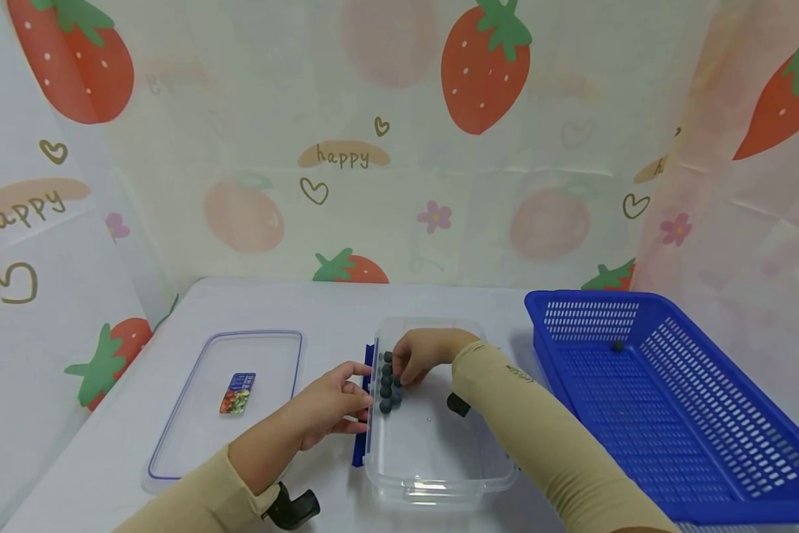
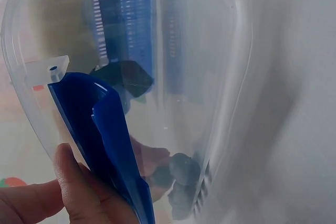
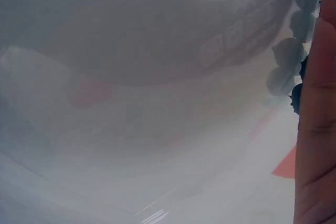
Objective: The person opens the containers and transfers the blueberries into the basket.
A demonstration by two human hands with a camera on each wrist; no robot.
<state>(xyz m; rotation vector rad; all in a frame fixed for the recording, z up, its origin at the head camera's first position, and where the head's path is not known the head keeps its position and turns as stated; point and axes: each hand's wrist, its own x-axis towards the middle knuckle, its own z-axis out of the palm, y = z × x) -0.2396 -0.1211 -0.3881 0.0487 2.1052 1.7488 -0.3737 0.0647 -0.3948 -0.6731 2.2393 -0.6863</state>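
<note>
Dark blueberries (image 1: 386, 393) stand in a row along the left inner wall of a clear plastic box (image 1: 439, 451). My right hand (image 1: 429, 354) reaches into the box, fingers curled and pinching a blueberry (image 1: 398, 382) beside that row. In the right wrist view, only a finger (image 3: 317, 129) shows at the right edge, with dark berries close to it. My left hand (image 1: 329, 403) is at the box's left side, its spread fingers touching the blue latch (image 2: 100, 124). Through the box wall, the left wrist view shows blurred berries (image 2: 184, 169) near the bottom.
A clear lid (image 1: 192, 437) with a purple-blue edge lies on the left, bearing a small fruit-pictured label (image 1: 238, 393). On the right stands a blue perforated basket (image 1: 646, 414) with one dark berry (image 1: 617, 346) inside. A strawberry-print curtain hangs behind the white table (image 1: 332, 311).
</note>
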